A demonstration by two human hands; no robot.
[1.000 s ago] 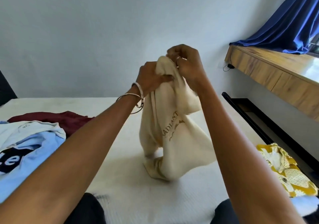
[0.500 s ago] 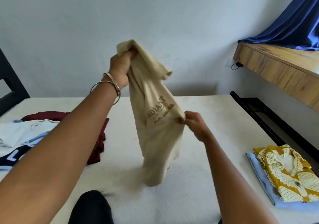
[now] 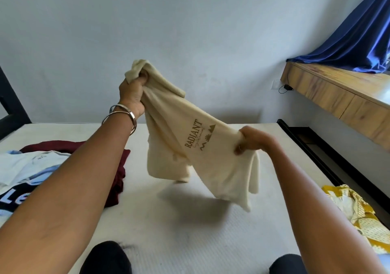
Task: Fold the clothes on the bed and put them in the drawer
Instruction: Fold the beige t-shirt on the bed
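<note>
the left hand (image 3: 132, 93) clenches one bunched end of the cream t-shirt (image 3: 190, 147) held high, the right hand (image 3: 252, 140) pinches its lower edge, stretching it above the bed (image 3: 190, 221), maroon garment (image 3: 118, 168) beyond the left.

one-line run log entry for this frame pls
stage: spreading, unfolded | left hand: grips cream T-shirt top, raised | right hand: pinches its side | shirt: off white bed
</note>
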